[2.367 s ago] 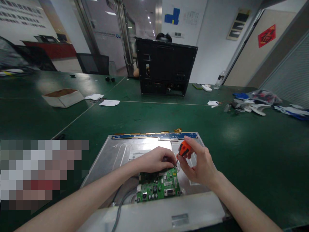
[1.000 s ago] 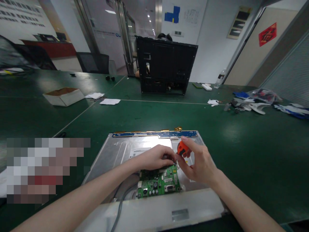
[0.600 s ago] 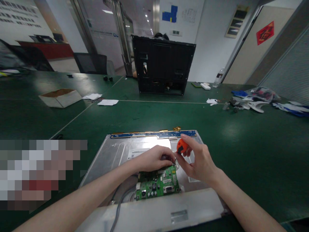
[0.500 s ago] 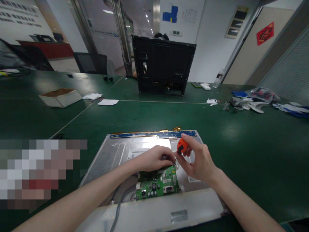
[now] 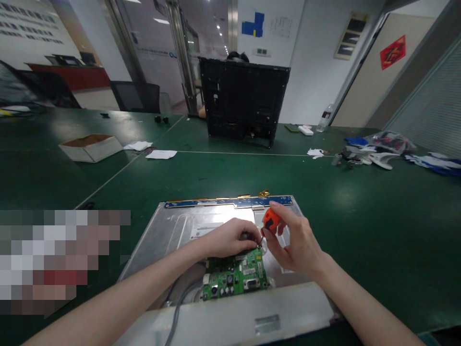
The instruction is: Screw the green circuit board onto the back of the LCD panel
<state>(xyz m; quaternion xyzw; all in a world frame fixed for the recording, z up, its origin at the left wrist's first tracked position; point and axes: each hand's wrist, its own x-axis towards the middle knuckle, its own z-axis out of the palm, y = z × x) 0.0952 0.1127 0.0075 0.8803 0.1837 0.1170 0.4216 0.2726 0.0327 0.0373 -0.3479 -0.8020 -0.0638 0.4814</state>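
Screwdriver (image 5: 270, 219) tip hidden between both hands.

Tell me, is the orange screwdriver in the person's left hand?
No, the orange screwdriver is gripped by the right hand, while the left hand rests beside its tip.

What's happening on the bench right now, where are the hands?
A person works on the metal back of a flat monitor panel lying on the green table. The right hand grips a small orange-handled screwdriver, its tip down at the top right corner of the green circuit board. The left hand rests on the board's upper edge, fingertips right beside the tip. A grey cable runs off the board toward the near edge.
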